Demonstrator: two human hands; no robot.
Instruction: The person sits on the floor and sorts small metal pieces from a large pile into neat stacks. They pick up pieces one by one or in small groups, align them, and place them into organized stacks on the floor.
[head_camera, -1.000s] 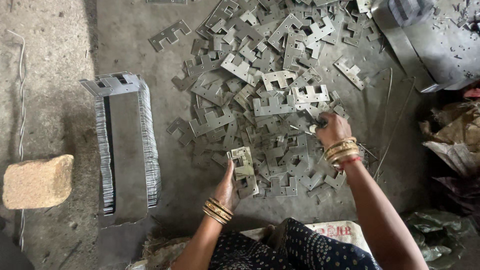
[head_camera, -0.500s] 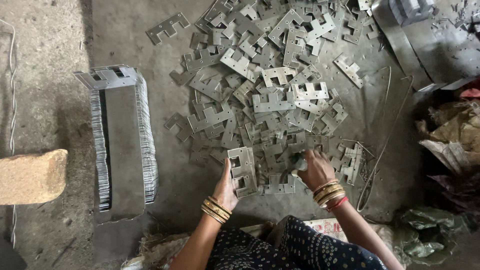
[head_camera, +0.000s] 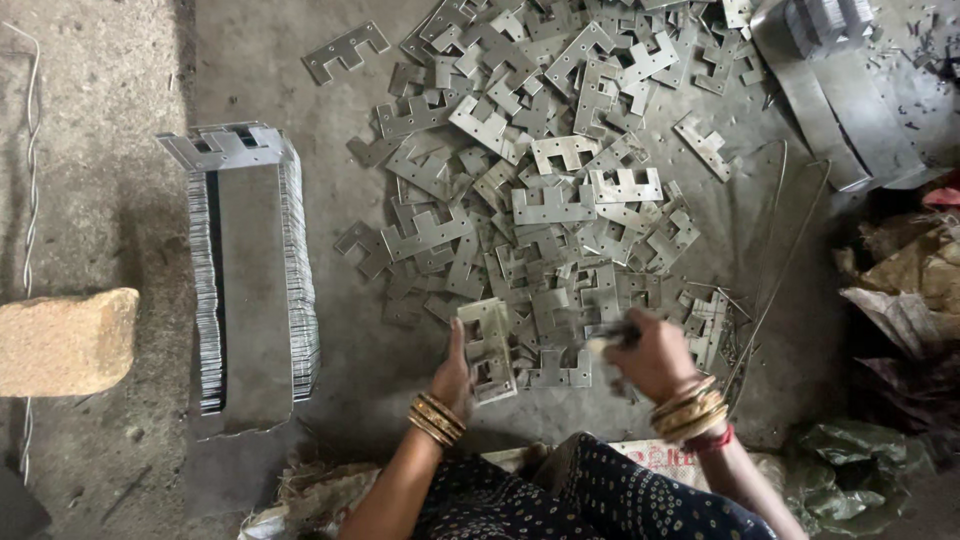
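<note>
My left hand holds a small stack of flat notched metal plates upright on the floor. My right hand, blurred by motion, grips one metal plate just right of that stack. A wide scatter of the same grey stamped plates covers the floor ahead of both hands. Gold bangles ring both wrists.
A long row of plates stacked on edge lies on the left. A tan stone block sits at the far left. Bent sheet-metal strips lie at the top right, plastic bags and rags at the right. Thin wires cross the floor.
My right hand came back from the pile at the right toward the stack in my left hand, now carrying a plate. My left hand stayed put with its stack.
</note>
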